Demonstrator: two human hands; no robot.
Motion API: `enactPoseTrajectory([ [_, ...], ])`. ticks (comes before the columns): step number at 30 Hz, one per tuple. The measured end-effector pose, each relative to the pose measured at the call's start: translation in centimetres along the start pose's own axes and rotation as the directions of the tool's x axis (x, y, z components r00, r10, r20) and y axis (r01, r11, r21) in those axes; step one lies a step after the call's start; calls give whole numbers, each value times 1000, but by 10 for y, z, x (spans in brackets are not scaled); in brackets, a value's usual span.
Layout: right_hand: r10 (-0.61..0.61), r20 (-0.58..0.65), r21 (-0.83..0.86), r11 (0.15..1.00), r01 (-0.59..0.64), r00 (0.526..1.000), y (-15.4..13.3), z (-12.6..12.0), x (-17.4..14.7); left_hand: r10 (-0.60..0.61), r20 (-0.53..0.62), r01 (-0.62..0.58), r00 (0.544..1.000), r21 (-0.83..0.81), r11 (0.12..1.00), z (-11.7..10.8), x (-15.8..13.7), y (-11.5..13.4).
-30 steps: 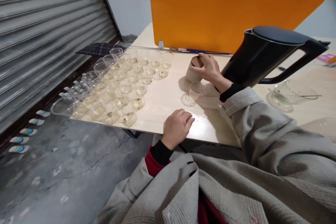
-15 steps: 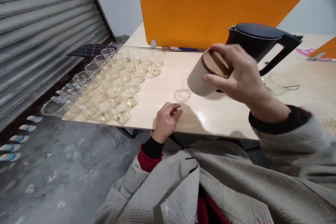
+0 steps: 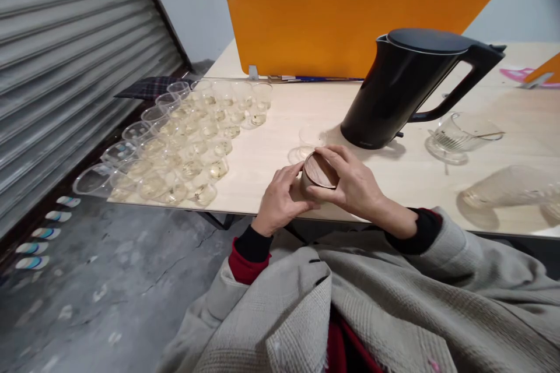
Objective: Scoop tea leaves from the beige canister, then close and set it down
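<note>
Close to the table's front edge, both hands are on a pale canister [image 3: 308, 179] with a wood-grain lid [image 3: 321, 169]. My left hand [image 3: 282, 197] curls around its left side, thumb toward the front. From the right, my right hand [image 3: 350, 183] grips the top, with fingers and thumb on either side of the lid. Much of the canister's body is hidden behind the hands. Just behind it stands a clear plastic cup [image 3: 311, 137], its contents hard to make out.
A black electric kettle [image 3: 389, 90] stands behind my right hand. Rows of clear cups [image 3: 192, 145] with pale liquid fill the table's left side. To the right are a glass cup [image 3: 464, 131] and stacked plastic cups [image 3: 511, 185] lying down. An orange divider [image 3: 359, 23] rises at the back.
My right hand has brought the canister down and left from in front of the kettle. My left hand has closed around its side. The kettle and glass cup are now uncovered.
</note>
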State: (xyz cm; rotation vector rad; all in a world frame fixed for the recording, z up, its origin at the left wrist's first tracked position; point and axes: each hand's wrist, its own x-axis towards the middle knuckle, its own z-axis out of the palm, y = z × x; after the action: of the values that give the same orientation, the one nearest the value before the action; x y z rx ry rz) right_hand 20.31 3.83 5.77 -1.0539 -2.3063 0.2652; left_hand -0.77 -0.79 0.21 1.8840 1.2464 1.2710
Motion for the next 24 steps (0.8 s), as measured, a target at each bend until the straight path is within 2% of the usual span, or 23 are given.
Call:
enactPoseTrajectory([
  [4, -8, 18, -53, 999, 9, 1000, -6, -4, 2, -27, -8, 27, 1000, 82, 996, 11, 2, 6],
  [8, -53, 0, -102, 993, 53, 999, -10, -3, 4, -74, -40, 76, 996, 53, 996, 23, 5, 11],
  [13, -33, -63, -90, 996, 27, 997, -15, 6, 5, -127, -58, 129, 990, 19, 992, 28, 9, 13],
  [17, 19, -74, -23, 1000, -21, 997, -17, 8, 8, -143, -66, 146, 987, 30, 989, 27, 11, 16],
  [20, 90, -91, 111, 991, -80, 992, -17, 4, 12, -187, -93, 192, 978, 45, 980, 27, 11, 19],
  [24, 140, -236, 232, 969, -84, 962, -15, -11, 9, -212, -82, 215, 974, 42, 976, 28, 11, 20],
])
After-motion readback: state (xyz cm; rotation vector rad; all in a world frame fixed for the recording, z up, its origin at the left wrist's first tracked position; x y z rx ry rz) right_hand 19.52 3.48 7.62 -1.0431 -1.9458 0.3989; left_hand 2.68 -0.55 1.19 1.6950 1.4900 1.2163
